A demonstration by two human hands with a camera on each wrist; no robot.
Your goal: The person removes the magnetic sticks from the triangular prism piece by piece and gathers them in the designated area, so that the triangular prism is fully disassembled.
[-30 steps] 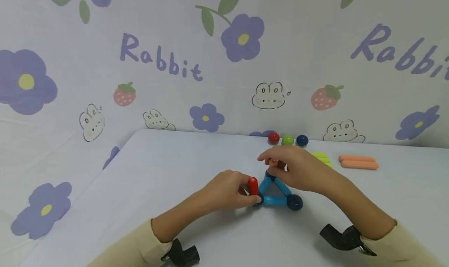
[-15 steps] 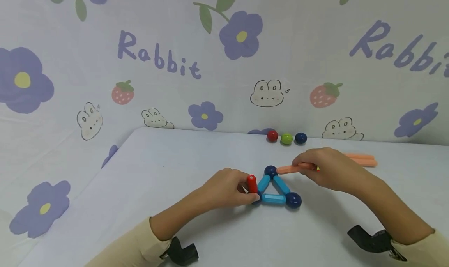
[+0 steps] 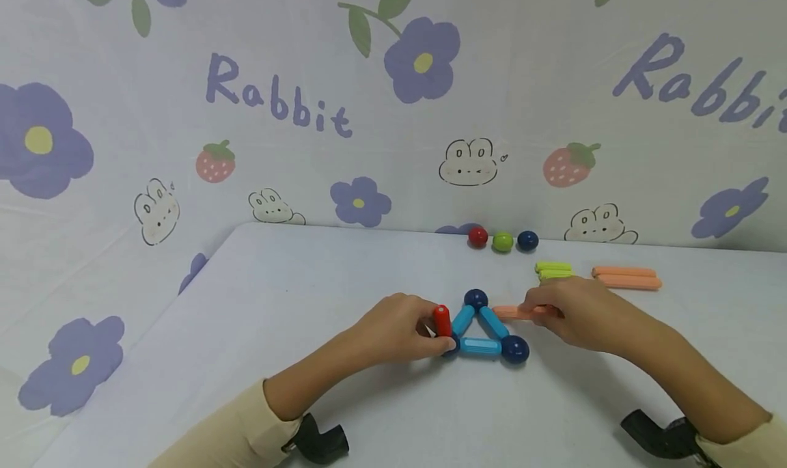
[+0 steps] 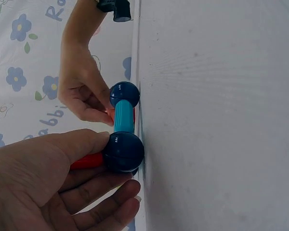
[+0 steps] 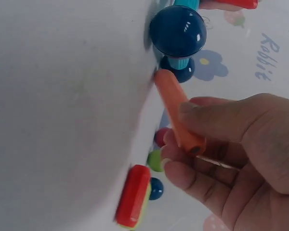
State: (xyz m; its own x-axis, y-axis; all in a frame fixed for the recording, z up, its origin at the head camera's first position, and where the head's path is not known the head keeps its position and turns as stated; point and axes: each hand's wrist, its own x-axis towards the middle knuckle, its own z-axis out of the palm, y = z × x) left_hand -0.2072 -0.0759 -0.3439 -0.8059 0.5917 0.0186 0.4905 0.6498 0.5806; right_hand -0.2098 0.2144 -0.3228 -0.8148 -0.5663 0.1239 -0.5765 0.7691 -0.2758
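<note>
With left fingers (image 4: 89, 144) pinching the near-left ball (image 4: 124, 153) of the blue triangle (image 3: 481, 347) and right fingers (image 5: 209, 119) the orange stick (image 5: 171, 96) just right of it, we should probably turn the stick slowly.

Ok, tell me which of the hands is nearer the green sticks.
The right hand: it is just on the near side of the green sticks, while the left hand is farther off to their left, gripping a dark blue ball.
</note>
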